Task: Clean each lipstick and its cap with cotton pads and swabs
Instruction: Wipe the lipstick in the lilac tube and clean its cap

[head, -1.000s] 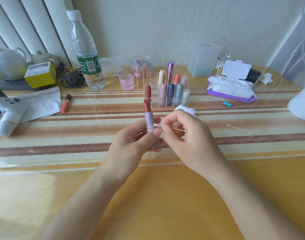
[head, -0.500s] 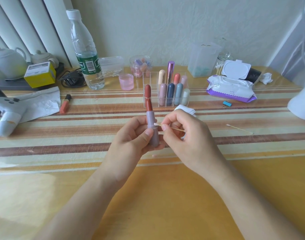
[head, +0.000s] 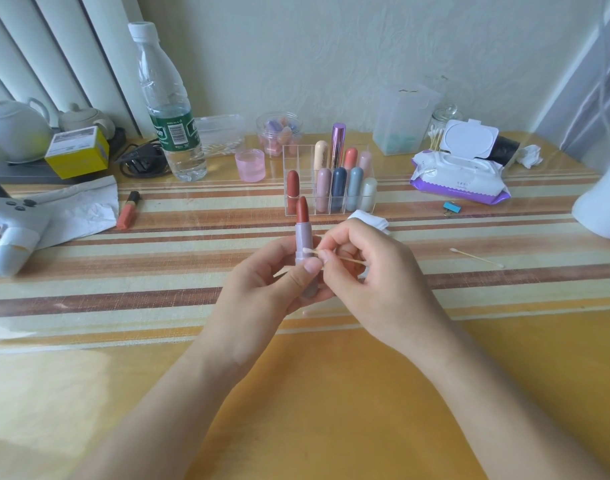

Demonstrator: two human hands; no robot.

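Held upright in left hand (head: 262, 289), just in front of clear organizer (head: 327, 188): open lipstick (head: 304, 244), red bullet extended above lilac tube, no cap on. Left fingers clenched around tube's lower half, thumb pressed on its front. Right hand (head: 376, 282) pinched cotton swab (head: 331, 256) between thumb and forefinger, remaining fingers curled in; swab lay roughly level, white tip touching tube's collar just above left thumb. Wad of white cotton or tissue (head: 369, 220) poked out behind right knuckles, near organizer's front right corner; couldn't tell whether held or lying on table. Organizer stood upright on striped table (head: 158, 237), holding capped lipsticks in red, lilac, navy, grey-blue, pale grey, cream, coral, pink, plus tall metallic purple one. Second swab (head: 476, 258) lay flat well right of organizer, in front of open wet-wipe pack (head: 459, 174). Small blue clip (head: 450, 207) between organizer and pack. Pink cup (head: 250, 165) just left of organizer, water bottle (head: 171, 109) further left. Orange-red tube (head: 128, 210) lay flat well left of organizer, beside crumpled paper.
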